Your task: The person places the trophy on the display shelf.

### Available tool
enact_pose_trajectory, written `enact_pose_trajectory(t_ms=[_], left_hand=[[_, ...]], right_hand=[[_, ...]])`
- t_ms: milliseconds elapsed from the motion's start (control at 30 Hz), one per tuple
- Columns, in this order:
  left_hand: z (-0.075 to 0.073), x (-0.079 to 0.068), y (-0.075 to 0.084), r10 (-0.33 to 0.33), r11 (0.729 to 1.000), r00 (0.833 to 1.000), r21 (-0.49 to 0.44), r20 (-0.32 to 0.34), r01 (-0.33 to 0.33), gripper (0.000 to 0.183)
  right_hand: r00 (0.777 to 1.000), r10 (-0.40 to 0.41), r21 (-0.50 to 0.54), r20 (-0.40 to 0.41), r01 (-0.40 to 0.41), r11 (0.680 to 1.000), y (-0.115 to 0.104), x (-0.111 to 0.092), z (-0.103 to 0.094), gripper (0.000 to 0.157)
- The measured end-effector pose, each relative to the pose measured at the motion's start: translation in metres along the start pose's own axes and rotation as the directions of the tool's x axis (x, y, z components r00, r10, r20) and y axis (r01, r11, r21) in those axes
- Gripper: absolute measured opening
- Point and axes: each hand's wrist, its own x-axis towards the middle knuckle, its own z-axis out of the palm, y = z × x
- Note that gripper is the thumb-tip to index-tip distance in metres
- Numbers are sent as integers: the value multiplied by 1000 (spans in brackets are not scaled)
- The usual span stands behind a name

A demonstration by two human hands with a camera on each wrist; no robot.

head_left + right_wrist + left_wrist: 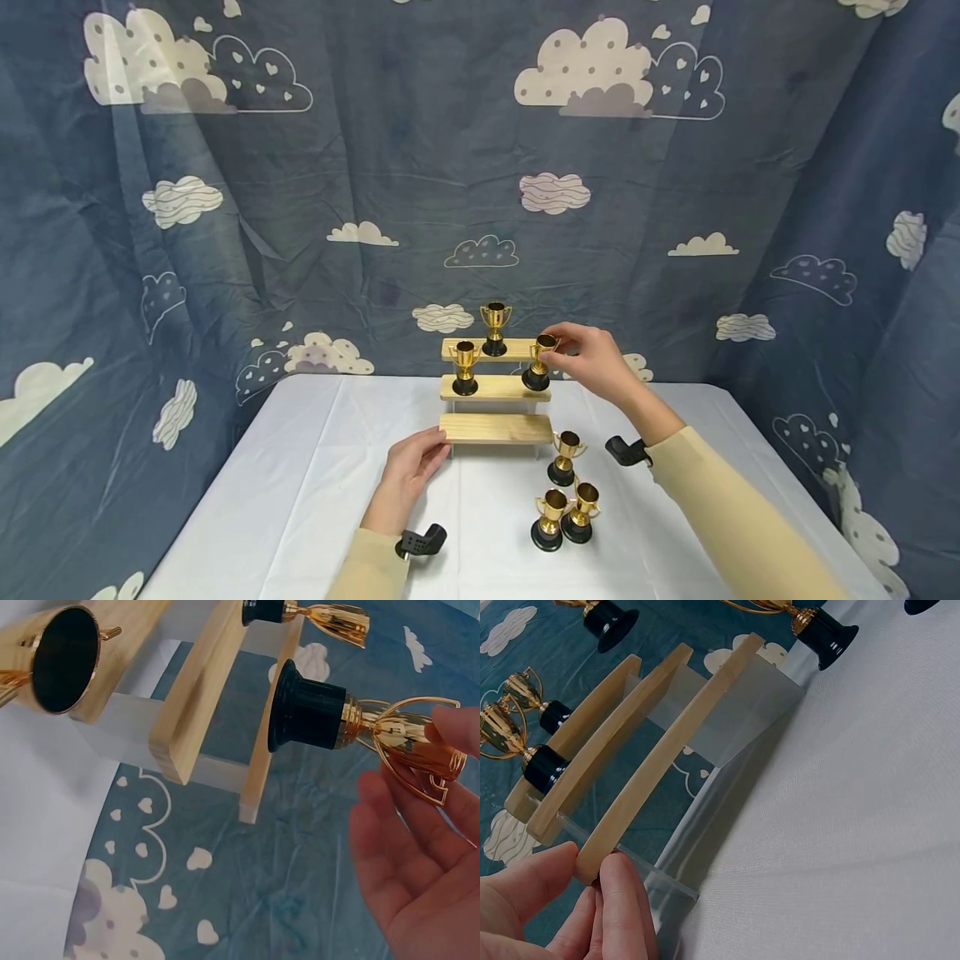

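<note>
A three-step wooden shelf with clear side supports stands on the table; its lowest board (495,428) is bare. My left hand (408,468) pinches the left end of that board between thumb and fingers. With thumb and fingertips, my right hand (596,360) holds a small gold trophy cup (307,705) by its cup and handle. Its black base hangs in the air near the right end of the middle board (495,387). One trophy (465,367) stands at the left of the middle board, another (495,327) on the top board (459,348).
Three more trophies stand on the white table (300,500) right of the shelf: one (567,457) close to the lowest board, two (551,518) side by side nearer the front. A blue cloud-print curtain (420,167) hangs behind and at both sides.
</note>
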Motion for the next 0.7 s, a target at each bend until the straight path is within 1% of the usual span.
enact_pose_trajectory(t_ms=[133,267,500,700], left_hand=[[0,-1,1,10,1000,1000,-4,16,-10,46],[0,-3,0,18,1000,999,-2,29,-18,43],[0,-3,1,13,1000,999,-17,32,-12,40],[0,-3,1,7,1000,1000,-9,30,-7,43]], right_hand=[[1000,15,4,16,-15,1000,-1,11,8,38],[1000,22,16,20,-22,1000,-1,17,15,39],[998,48,23,27,-48,999,3,27,24,40],[998,45,22,35,-45,999,6,35,28,41]])
